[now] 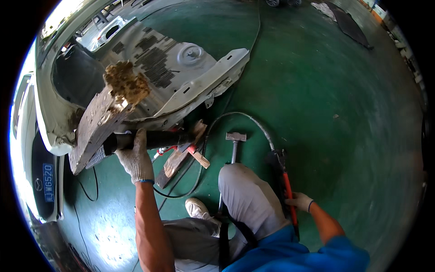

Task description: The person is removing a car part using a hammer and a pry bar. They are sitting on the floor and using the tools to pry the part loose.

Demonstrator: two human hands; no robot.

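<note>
My left hand (137, 161), in a pale knit glove, wraps around a black hydraulic ram (165, 138) lying nearly level beneath the car body section. The ram's left end sits beside a worn wooden plank (97, 119), and its right end is by a smaller wood piece (199, 130). Down at my right side, my right hand (299, 201) is closed on the red bar of a hand pump (287, 183); its fingers are partly hidden. A hose (247, 116) loops from the pump across toward the ram.
A cut white car body panel (181, 59) with grey patches rises at the left, crumbly brown foam (127, 84) on it. In front of my knee stands a sledgehammer (235, 137). Wood blocks (174, 163) lie under the ram. A white car (34, 149) is at far left; cables cross the green floor.
</note>
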